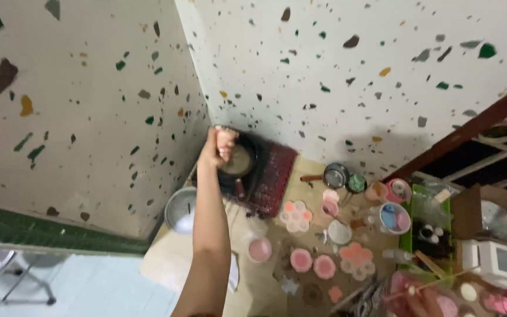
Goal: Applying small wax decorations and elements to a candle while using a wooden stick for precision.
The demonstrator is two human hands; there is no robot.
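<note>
Over the small dark pan [243,161], the left hand [218,147] grips a utensil, stirring; the right hand [422,300] pinches a thin stick [441,282]; keep it level, I'd say.

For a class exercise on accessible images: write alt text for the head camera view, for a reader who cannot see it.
Seen from above, a person's left hand reaches out over a dark pan on a red stove in a speckled-walled corner. Pink flower-shaped moulds and small bowls lie across the table; the right hand is near thin sticks at the bottom edge.
</note>
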